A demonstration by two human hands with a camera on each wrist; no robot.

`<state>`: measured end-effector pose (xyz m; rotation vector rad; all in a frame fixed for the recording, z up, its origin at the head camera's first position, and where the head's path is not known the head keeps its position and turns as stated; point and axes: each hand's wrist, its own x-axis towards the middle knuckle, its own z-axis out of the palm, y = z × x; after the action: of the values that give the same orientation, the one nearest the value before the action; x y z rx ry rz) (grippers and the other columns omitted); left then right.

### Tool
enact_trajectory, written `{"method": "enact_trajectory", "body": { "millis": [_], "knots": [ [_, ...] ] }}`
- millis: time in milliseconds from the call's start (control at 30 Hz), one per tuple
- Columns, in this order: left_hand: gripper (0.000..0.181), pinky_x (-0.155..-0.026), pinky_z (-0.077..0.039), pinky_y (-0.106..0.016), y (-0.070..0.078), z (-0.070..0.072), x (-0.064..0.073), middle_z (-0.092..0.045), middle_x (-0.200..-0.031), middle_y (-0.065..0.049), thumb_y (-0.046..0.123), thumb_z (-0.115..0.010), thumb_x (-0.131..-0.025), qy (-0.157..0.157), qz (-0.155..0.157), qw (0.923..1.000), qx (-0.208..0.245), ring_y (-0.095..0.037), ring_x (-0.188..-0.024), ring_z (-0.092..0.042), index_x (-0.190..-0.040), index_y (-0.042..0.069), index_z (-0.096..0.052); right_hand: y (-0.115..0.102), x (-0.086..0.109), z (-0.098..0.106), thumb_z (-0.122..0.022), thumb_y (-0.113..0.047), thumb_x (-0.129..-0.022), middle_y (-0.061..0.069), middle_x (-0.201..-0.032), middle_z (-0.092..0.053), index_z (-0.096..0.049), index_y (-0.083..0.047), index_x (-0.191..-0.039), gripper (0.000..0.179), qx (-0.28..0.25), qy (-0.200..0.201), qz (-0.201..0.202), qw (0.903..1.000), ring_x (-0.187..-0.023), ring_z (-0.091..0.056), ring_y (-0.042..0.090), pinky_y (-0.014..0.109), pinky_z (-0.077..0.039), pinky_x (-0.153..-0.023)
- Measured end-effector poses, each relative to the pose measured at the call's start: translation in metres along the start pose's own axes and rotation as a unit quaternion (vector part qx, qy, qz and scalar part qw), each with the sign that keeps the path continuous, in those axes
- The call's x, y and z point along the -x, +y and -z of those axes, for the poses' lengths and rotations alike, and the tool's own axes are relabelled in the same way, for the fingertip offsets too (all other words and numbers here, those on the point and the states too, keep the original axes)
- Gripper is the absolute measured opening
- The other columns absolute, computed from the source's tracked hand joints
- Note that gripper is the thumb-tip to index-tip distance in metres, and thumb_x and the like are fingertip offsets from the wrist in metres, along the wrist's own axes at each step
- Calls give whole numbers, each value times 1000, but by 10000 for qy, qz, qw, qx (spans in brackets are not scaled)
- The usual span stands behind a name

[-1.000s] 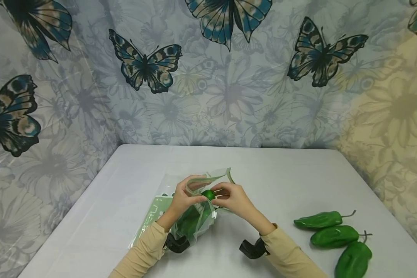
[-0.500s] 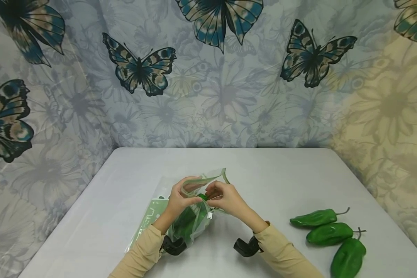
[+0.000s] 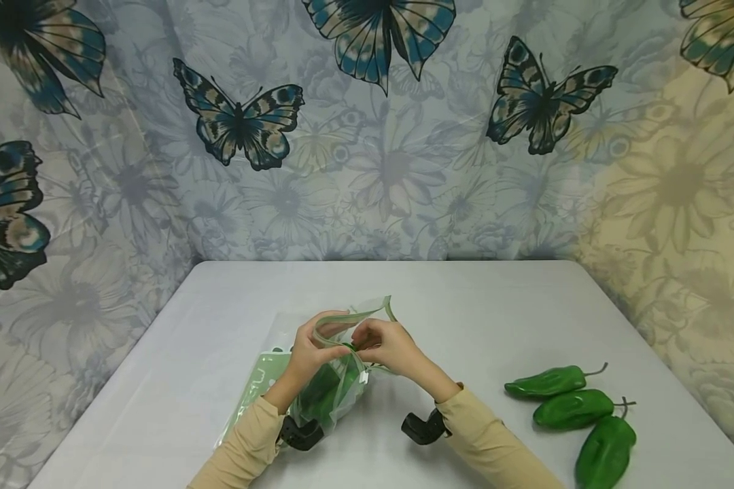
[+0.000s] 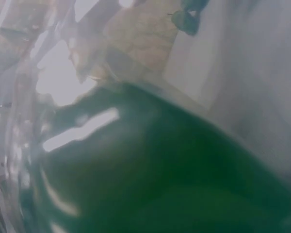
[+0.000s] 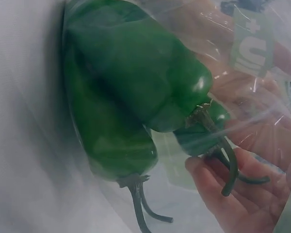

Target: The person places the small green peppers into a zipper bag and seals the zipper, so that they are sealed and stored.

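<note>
A clear zip bag (image 3: 342,401) with a green-edged mouth stands open at mid-table, holding green peppers. My left hand (image 3: 308,350) grips its rim, thumb in front and fingers behind. At the mouth, my right hand (image 3: 388,346) holds a green pepper (image 3: 350,346) near its stem. Only a bit of that pepper shows in the head view. Through the plastic in the right wrist view, the right hand's fingers (image 5: 203,179) touch a pepper beside two larger peppers (image 5: 116,150) with stems downward. A green pepper (image 4: 160,165) behind hazy plastic fills most of the left wrist view.
Three loose green peppers (image 3: 575,409) lie at the table's right. Under and left of the bag is a flat green-printed clear package (image 3: 259,373). The white table (image 3: 452,299) meets a butterfly-patterned cloth (image 3: 391,170) at the back.
The right hand has lowered the pepper deeper into the bag, so less of it shows at the mouth. The left hand keeps its hold on the rim. The head view has shifted slightly.
</note>
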<state>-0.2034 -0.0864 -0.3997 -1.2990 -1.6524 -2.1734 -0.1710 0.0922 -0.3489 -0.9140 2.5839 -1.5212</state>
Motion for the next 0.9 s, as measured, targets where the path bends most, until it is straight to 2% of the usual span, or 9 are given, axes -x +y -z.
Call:
{"method": "enact_trajectory", "body": {
  "millis": [133,200,267,333,567,633,767,900],
  "knots": [
    [58,-70,-52,-29,0,1,0,-60,-112,-3,16,-70,-78,-1,-76,10000,22,-18,-105,-54,-114,-20,-41,16,-1,-1,-66,3,-79,14,-89,-60,-59,6,-94,17,-170,-16,35,9998,-82,-60,26,27,-51,-71],
    [57,-70,-52,-29,0,1,0,-60,-111,-2,16,-70,-78,25,-52,10000,5,-18,-105,-54,-114,-18,-43,16,1,0,-66,2,-79,13,-89,-60,-59,5,-94,17,-202,4,11,9998,-82,-61,26,29,-51,-71],
    [56,-69,-53,-29,0,1,0,-60,-111,-2,16,-70,-78,25,-40,10000,10,-18,-105,-54,-115,-17,-43,25,2,1,-68,-2,-79,9,-88,-61,-61,2,-94,17,-95,36,65,9999,-80,-61,20,25,-51,-68],
    [57,-69,-53,-27,0,1,0,-60,-111,-2,17,-70,-78,30,16,10000,12,-17,-105,-54,-115,-16,-44,25,4,5,-68,-2,-79,9,-86,-61,-60,3,-92,16,11,47,129,9999,-76,-61,17,24,-51,-64],
    [56,-69,-53,-32,1,0,-1,-60,-111,-4,16,-71,-77,64,21,10000,-29,-20,-105,-54,-115,-16,-44,-3,14,18,-63,9,-78,21,-87,-60,-59,9,-91,13,-112,297,18,9995,-76,-61,30,27,-52,-66],
    [56,-70,-52,-31,2,0,-2,-60,-111,-5,15,-71,-77,77,11,9999,-72,-20,-105,-55,-115,-17,-44,-3,16,19,-62,10,-79,23,-88,-60,-59,9,-92,13,-155,327,28,9993,-77,-61,32,27,-52,-65],
    [57,-78,-50,-30,2,1,-1,-60,-111,-5,15,-70,-78,61,-78,9998,-153,-19,-105,-55,-114,-19,-42,11,18,17,-63,5,-80,20,-92,-61,-61,6,-95,15,-142,425,-6,9990,-79,-62,26,24,-52,-66],
    [56,-77,-50,-30,1,1,-1,-60,-111,-5,15,-70,-79,38,-144,9998,-126,-19,-105,-55,-115,-18,-43,23,21,18,-65,0,-81,15,-91,-63,-62,4,-96,16,-110,496,75,9987,-79,-63,19,23,-52,-67]
  ]
}}
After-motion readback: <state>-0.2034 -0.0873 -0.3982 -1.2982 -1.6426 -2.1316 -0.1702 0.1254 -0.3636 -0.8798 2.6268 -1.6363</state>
